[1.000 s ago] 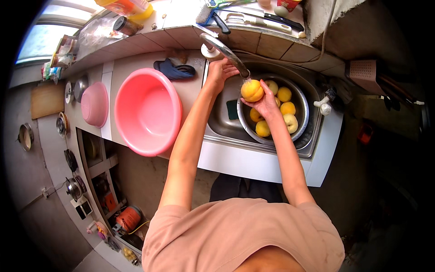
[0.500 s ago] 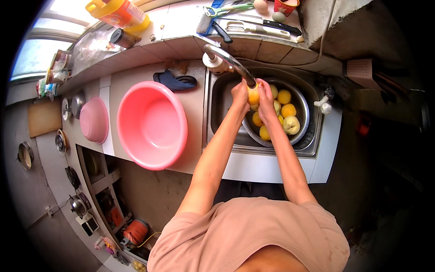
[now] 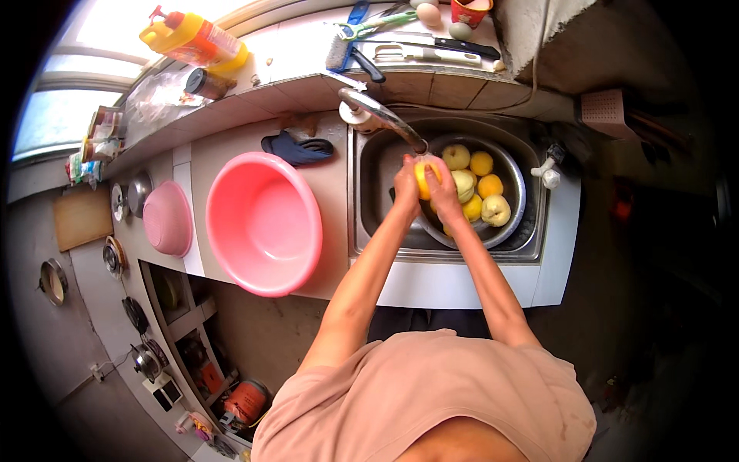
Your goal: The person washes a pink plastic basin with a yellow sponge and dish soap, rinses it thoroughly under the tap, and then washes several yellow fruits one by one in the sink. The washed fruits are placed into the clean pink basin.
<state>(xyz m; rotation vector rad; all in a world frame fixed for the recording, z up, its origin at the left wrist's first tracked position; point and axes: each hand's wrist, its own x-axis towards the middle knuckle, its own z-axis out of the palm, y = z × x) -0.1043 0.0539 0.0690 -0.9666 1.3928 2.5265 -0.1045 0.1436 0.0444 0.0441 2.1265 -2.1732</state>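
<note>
Under the mouth of the curved metal faucet (image 3: 391,121), both my hands are closed around a round yellow peach (image 3: 423,177). My left hand (image 3: 406,187) grips its left side. My right hand (image 3: 442,191) wraps its right side, with the fingers partly hidden by water and by the fruit. Just to the right and below sits a metal bowl (image 3: 520,199) inside the sink (image 3: 372,231). Several yellow and pale peaches (image 3: 490,185) lie in this bowl, and my right hand and forearm cover part of it.
Left of the sink stands a large pink basin (image 3: 265,223), with a dark blue cloth item (image 3: 299,146) behind it. A smaller pink basket (image 3: 168,219) is farther left. Knives, a peeler (image 3: 427,54) and eggs lie on the back ledge. A white tap valve (image 3: 548,174) juts out at the sink's right.
My hands have come slightly lower and toward me with the peach, away from the faucet mouth. More of the peach shows between them. The whole view has shifted a little.
</note>
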